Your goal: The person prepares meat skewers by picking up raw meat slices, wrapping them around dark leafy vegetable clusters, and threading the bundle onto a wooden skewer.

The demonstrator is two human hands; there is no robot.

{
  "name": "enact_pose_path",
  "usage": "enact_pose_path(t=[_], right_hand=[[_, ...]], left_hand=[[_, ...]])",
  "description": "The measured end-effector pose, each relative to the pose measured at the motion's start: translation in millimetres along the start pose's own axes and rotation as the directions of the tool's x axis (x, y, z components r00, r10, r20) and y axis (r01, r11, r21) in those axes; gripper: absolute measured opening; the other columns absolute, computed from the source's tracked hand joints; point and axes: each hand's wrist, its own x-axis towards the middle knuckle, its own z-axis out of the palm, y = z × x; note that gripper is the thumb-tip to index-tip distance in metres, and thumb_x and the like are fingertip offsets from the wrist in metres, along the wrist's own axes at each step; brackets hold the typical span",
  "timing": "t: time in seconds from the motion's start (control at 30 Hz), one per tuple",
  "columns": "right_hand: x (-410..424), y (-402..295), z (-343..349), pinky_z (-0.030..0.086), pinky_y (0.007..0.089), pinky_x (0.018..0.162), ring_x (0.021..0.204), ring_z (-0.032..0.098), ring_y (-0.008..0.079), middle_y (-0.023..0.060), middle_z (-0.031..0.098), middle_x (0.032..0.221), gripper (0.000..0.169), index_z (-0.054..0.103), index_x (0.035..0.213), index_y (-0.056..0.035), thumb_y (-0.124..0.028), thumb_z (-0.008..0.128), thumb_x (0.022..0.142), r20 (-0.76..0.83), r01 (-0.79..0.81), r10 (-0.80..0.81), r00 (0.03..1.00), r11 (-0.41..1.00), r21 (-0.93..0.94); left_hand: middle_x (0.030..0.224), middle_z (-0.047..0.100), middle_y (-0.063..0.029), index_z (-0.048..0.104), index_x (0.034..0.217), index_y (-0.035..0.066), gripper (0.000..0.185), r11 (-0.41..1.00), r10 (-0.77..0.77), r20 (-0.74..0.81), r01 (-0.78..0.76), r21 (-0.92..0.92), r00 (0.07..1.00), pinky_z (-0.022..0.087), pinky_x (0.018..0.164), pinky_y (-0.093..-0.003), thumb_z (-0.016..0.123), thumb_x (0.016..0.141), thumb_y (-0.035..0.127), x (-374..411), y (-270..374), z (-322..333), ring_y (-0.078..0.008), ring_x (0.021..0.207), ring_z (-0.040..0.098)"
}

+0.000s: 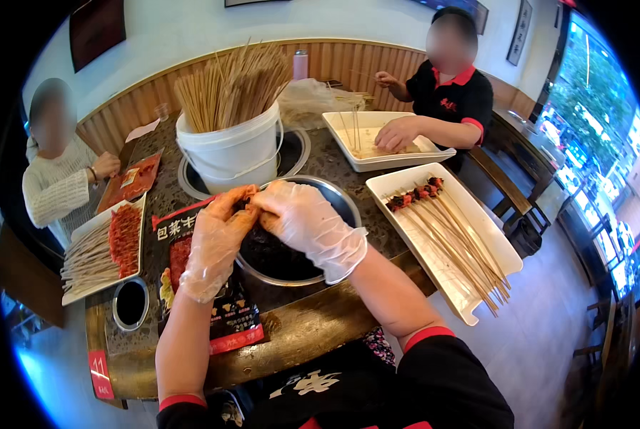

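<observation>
My left hand (215,241) and my right hand (306,217) both wear clear plastic gloves, stained orange at the fingers. Their fingertips meet over a round metal bowl (346,199), pinching a small dark food piece (242,204) that is mostly hidden. Dark, wet-looking food (277,252) lies in the bowl beneath them. Under my left forearm is a black and red printed food packet (239,316). To the right, a white tray (405,185) holds several bamboo skewers (454,236) threaded with red and dark pieces at their far ends.
A white bucket (228,161) of bamboo skewers (228,86) stands behind the bowl. Across the table, a co-worker (448,102) reaches into another white tray (373,162). At left, a person (57,177) sits near a tray of red-meat skewers (124,238). A round dark opening (130,304) is near the table's left edge.
</observation>
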Motion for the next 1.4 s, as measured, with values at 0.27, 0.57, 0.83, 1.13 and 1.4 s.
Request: enact_pose_path(t=[0.27, 0.57, 0.83, 1.13, 1.4], right_hand=[[0, 26, -52, 0.050, 0.0348, 0.074, 0.083, 0.064, 0.0313, 0.0148, 0.066, 0.090, 0.021, 0.069, 0.095, -0.0081, -0.018, 0.066, 0.076, 0.220, -0.410, 0.396, 0.891, 0.912, 0.021], [-13, 32, -8, 0.052, 0.0383, 0.071, 0.081, 0.065, 0.0334, 0.0178, 0.067, 0.084, 0.022, 0.070, 0.082, -0.0021, -0.022, 0.069, 0.073, 0.624, -0.168, 0.623, 0.472, 0.759, -0.629], [1, 29, -28, 0.051, 0.0377, 0.072, 0.080, 0.065, 0.0300, 0.0119, 0.067, 0.082, 0.016, 0.071, 0.085, -0.0138, -0.020, 0.062, 0.074, 0.556, -0.344, 0.639, 0.531, 0.763, -0.548], [12, 20, -37, 0.048, 0.0401, 0.079, 0.092, 0.061, 0.0332, 0.0146, 0.064, 0.097, 0.045, 0.054, 0.122, -0.0151, -0.017, 0.066, 0.079, 0.594, -0.246, 0.499, 0.631, 0.855, -0.456], [2, 43, -17, 0.050, 0.0389, 0.073, 0.082, 0.064, 0.0306, 0.0102, 0.067, 0.081, 0.015, 0.069, 0.087, -0.0145, -0.020, 0.061, 0.076, 0.561, -0.268, 0.564, 0.606, 0.809, -0.524]], left_hand=[[0.094, 0.063, -0.0102, 0.057, 0.111, -0.006, 0.022, 0.956, -0.117, -0.106, 0.083, -0.280, 0.987, 0.052, 0.069, -0.0196, 0.052, 0.091, 0.002, 2, 16, -5, -0.0133, 0.080, 0.064], [0.096, 0.061, -0.0115, 0.055, 0.111, -0.006, 0.021, 0.928, -0.155, -0.072, 0.120, -0.353, 0.985, 0.052, 0.070, -0.0198, 0.051, 0.092, 0.003, 6, 16, -8, -0.0139, 0.081, 0.064], [0.096, 0.061, -0.0114, 0.056, 0.110, -0.006, 0.021, 0.918, -0.130, -0.070, 0.093, -0.386, 0.989, 0.053, 0.072, -0.0214, 0.051, 0.091, 0.001, 2, 14, -13, -0.0150, 0.082, 0.065], [0.098, 0.060, -0.0120, 0.055, 0.109, -0.007, 0.020, 0.904, -0.128, -0.061, 0.092, -0.417, 0.990, 0.054, 0.076, -0.0241, 0.051, 0.090, 0.000, 4, 12, -15, -0.0187, 0.084, 0.065], [0.097, 0.061, -0.0121, 0.056, 0.109, -0.006, 0.020, 0.894, -0.132, -0.068, 0.090, -0.439, 0.989, 0.054, 0.072, -0.0227, 0.051, 0.091, 0.000, 1, 21, -14, -0.0158, 0.080, 0.065]])
